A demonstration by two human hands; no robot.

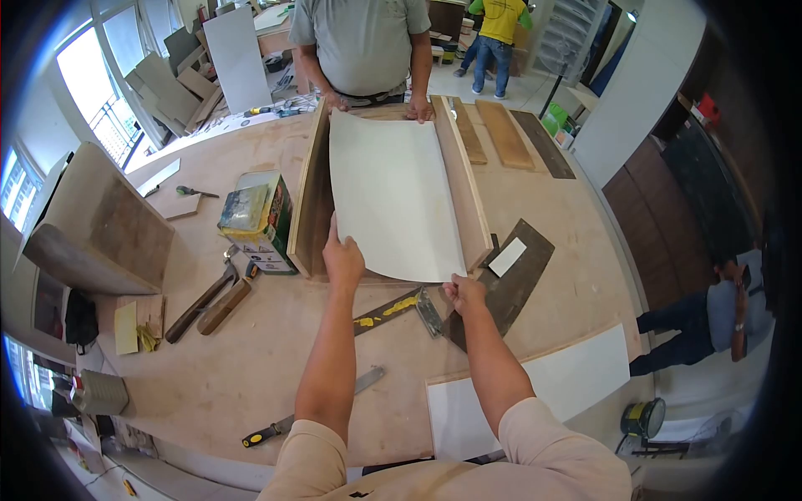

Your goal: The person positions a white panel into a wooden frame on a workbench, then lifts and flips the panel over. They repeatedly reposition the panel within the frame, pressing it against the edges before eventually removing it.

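A white flexible sheet (393,192) lies curved between the two upright sides of a wooden box frame (311,200). My left hand (342,260) is closed on the sheet's near left edge, thumb up, inside the left side board. At the near right corner, my right hand (465,294) pinches the sheet between thumb and fingers. Across the table, a person in a grey shirt (363,50) has both hands at the far end of the sheet and frame. Just below the sheet lies a scraper (428,313) with a yellow-smeared handle.
Left of the frame stands a square tin (259,225), near a hammer (200,302). A yellow-and-black handled saw or blade (313,407) lies in front. Dark brown boards (505,284) and a white panel (543,380) lie on the right. Other people stand behind and at right.
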